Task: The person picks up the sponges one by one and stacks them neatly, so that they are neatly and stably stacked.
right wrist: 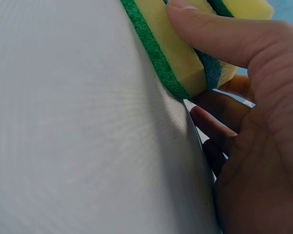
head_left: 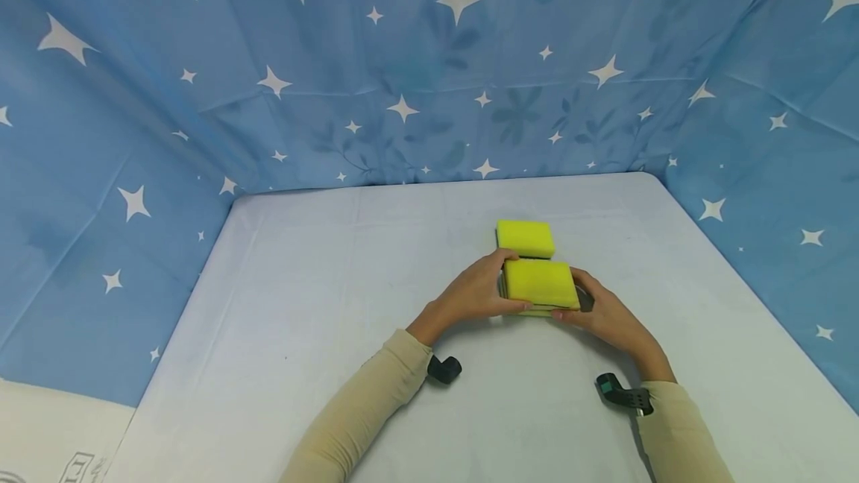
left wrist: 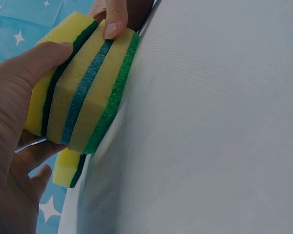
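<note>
Three sponges are stacked on the table, each a yellow block with a scouring pad beneath. The top sponge has a dark green pad, the middle sponge a blue one, and the bottom sponge a bright green one. My left hand grips the stack's left side, its thumb along the top sponge's near edge. From the right, my right hand holds the stack, with its thumb near the blue pad and the bottom sponge. Just behind lies a fourth sponge, yellow with a dark green underside.
A white cloth covers the table. Blue curtains with white stars enclose the back and sides. A dark wrist device sits by the left cuff, and a black strap circles the right wrist.
</note>
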The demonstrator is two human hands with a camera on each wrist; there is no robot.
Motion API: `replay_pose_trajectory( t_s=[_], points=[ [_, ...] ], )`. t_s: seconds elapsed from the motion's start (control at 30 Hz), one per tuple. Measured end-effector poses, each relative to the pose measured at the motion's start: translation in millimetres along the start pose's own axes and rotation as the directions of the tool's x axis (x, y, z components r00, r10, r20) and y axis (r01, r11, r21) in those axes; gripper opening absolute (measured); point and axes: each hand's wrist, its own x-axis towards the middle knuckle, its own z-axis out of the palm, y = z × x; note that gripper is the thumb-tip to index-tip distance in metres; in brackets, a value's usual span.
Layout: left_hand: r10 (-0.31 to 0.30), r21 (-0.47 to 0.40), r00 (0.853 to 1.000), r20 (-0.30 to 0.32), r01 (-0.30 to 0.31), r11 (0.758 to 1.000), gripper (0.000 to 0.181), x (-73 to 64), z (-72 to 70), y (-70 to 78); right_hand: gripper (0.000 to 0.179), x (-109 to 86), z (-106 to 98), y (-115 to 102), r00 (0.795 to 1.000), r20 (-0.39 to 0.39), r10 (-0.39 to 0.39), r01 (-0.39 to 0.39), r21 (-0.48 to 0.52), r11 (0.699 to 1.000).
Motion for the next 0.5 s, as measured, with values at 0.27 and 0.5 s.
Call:
replay_pose_trajectory(
  t_s=[0.27, 0.5],
  points=[
    [-0.004, -0.024, 1.0, 0.01, 0.004, 1.0, 0.088, 0.4, 2.5, -2.9, 0.102, -0.9, 0.2, 1.4, 1.0, -0.002, -0.003, 0.003, -0.003, 1.0],
    [-0.031, -0.103, 0.999, 0.021, 0.033, 0.994, 0.103, -4.5, -2.8, -4.2, 0.103, -1.1, -0.2, -0.3, 1.0, -0.002, 0.011, -0.012, -0.011, 1.0]
  ],
)
